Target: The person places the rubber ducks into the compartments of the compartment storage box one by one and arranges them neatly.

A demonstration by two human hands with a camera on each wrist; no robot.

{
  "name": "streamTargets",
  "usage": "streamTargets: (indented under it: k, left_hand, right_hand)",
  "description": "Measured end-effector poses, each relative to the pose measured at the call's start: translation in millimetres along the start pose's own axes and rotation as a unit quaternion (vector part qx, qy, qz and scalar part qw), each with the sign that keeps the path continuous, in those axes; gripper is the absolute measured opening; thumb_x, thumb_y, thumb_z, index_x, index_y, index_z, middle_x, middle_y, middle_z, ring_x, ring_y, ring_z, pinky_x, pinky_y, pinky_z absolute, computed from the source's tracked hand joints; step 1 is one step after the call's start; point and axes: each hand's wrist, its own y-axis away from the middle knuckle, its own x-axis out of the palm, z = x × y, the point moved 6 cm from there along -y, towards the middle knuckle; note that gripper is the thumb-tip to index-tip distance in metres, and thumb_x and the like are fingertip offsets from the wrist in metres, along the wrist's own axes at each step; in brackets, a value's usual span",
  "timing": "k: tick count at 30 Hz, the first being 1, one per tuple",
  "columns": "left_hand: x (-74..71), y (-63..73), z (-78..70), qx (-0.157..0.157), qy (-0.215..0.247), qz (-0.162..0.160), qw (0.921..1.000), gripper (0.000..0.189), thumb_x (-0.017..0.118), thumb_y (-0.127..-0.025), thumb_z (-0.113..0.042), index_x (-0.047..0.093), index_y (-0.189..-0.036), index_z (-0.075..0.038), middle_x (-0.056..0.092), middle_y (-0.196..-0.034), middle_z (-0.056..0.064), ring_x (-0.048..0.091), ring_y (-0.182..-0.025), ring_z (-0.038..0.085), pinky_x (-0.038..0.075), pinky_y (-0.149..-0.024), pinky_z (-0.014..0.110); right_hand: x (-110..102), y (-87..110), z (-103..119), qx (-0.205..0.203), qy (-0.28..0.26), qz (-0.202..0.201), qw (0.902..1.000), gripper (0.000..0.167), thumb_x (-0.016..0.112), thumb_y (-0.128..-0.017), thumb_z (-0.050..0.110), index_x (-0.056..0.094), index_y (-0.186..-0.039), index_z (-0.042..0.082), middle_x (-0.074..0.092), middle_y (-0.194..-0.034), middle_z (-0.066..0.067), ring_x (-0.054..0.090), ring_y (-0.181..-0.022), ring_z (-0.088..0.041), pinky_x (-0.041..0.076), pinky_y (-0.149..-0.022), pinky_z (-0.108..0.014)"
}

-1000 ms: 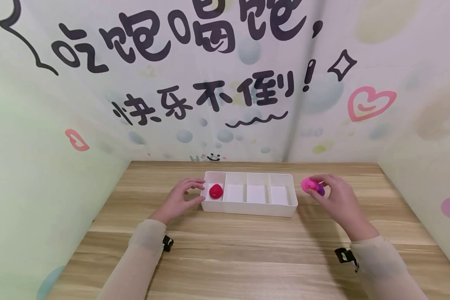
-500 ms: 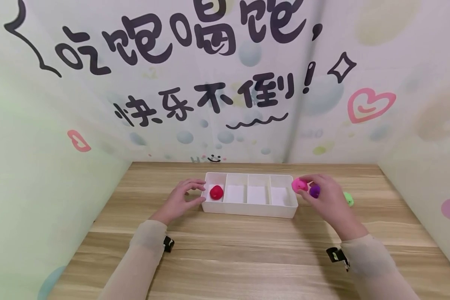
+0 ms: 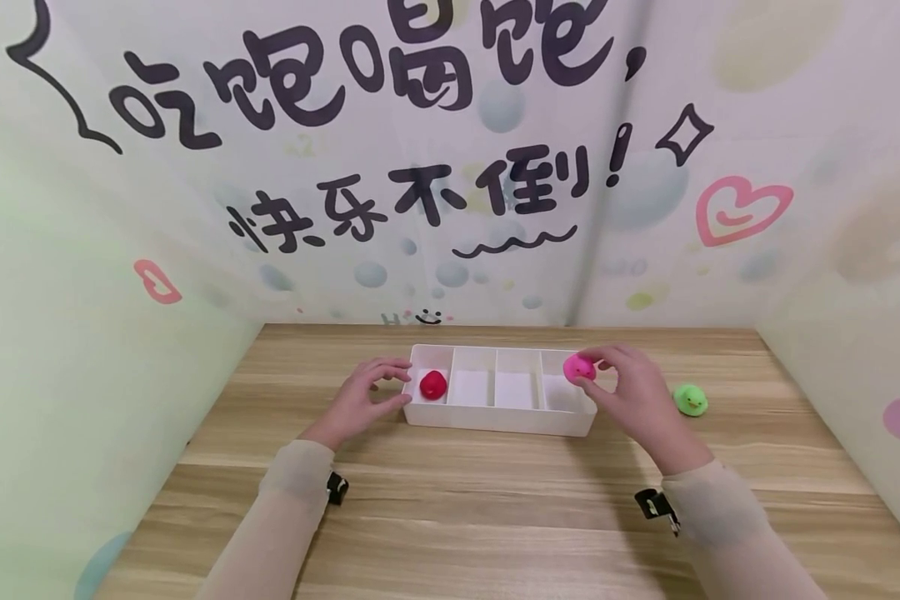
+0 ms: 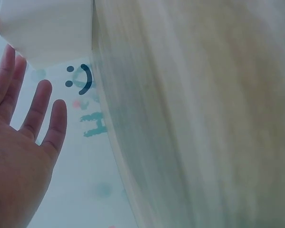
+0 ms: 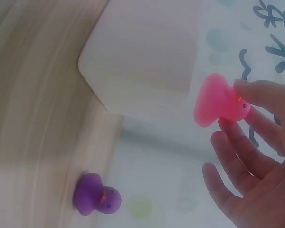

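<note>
So the pink duck (image 3: 579, 368) is up in the air over the right end of the white tray (image 3: 498, 418), pinched in the right hand (image 3: 633, 392). The right wrist view shows it best: thumb and fingertips clamped on the duck around its head, with the wide base sticking out free and the last fingers holding nothing. The left hand (image 3: 360, 404) is at the tray's other end, thumb and fingers spread apart with the tips at the wall; can't tell if they actually push on it. My guess is the duck's soft, hollow rubber or vinyl: super light, squishy, not fragile at all, maybe a bit slick since it's smooth and rounded. I'd hold it just like that, by the head and neck, barely squeezing, because a hard pinch on a round head could make it pop out or twist. The tray looks like thin, stiff plastic, probably light enough to slide if bumped, so a hand at the end seems smart. Also around: a red toy (image 3: 432, 385) in the leftmost compartment, a green duck (image 3: 691, 400) on the surface (image 3: 450, 517) to the right of the right hand, and a purple duck (image 5: 92, 194) on the surface near the tray's right end.
</note>
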Motion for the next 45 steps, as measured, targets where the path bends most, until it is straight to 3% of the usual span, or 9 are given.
streamTargets:
  k: [10, 17, 26, 33, 45]
  left_hand:
    - [0.8, 0.1, -0.4, -0.001, -0.001, 0.003, 1.0000, 0.029, 0.080, -0.092, -0.026, 0.072, -0.117, -0.014, 0.060, -0.145, -0.003, 0.052, -0.131, 0.027, 0.047, -0.101, 0.056]
    - [0.6, -0.1, -0.3, -0.001, -0.001, 0.002, 1.0000, 0.030, 0.080, -0.092, -0.026, 0.072, -0.118, -0.014, 0.060, -0.145, -0.004, 0.052, -0.131, 0.027, 0.047, -0.101, 0.055]
    - [1.2, -0.6, 0.6, 0.000, -0.004, 0.002, 1.0000, 0.029, 0.080, -0.092, -0.026, 0.072, -0.118, -0.014, 0.060, -0.145, -0.004, 0.052, -0.131, 0.027, 0.048, -0.101, 0.055]
    - [-0.1, -0.8, 0.6, 0.004, -0.007, 0.001, 1.0000, 0.029, 0.080, -0.092, -0.026, 0.072, -0.117, -0.014, 0.060, -0.145, -0.003, 0.052, -0.131, 0.027, 0.048, -0.100, 0.055]
    - [-0.6, 0.0, -1.8, -0.003, -0.004, 0.005, 1.0000, 0.030, 0.080, -0.092, -0.026, 0.072, -0.118, -0.013, 0.059, -0.146, -0.004, 0.051, -0.131, 0.027, 0.048, -0.101, 0.053]
  right_hand:
    - [7, -4.7, 7, -0.001, -0.004, 0.026, 0.9996, 0.035, 0.083, -0.088, 0.015, 0.072, -0.119, 0.004, 0.072, -0.111, -0.013, 0.063, -0.108, -0.035, 0.052, -0.094, -0.054]
    - [16, -7.9, 12, -0.007, -0.008, 0.023, 0.9997, 0.031, 0.083, -0.088, 0.012, 0.073, -0.117, 0.005, 0.072, -0.107, -0.011, 0.063, -0.100, -0.030, 0.052, -0.089, -0.049]
    - [25, -11.8, 20, -0.002, -0.022, 0.031, 0.9993, 0.032, 0.083, -0.088, 0.016, 0.073, -0.116, 0.006, 0.071, -0.107, -0.009, 0.063, -0.102, -0.031, 0.053, -0.090, -0.049]
    - [32, -13.2, 25, 0.010, -0.025, 0.041, 0.9988, 0.034, 0.082, -0.089, 0.016, 0.072, -0.120, 0.006, 0.071, -0.117, -0.012, 0.064, -0.111, -0.032, 0.054, -0.095, -0.051]
    - [39, -15.0, 32, 0.001, -0.021, 0.043, 0.9989, 0.034, 0.085, -0.087, 0.019, 0.073, -0.117, 0.007, 0.072, -0.112, -0.010, 0.065, -0.102, -0.030, 0.055, -0.091, -0.049]
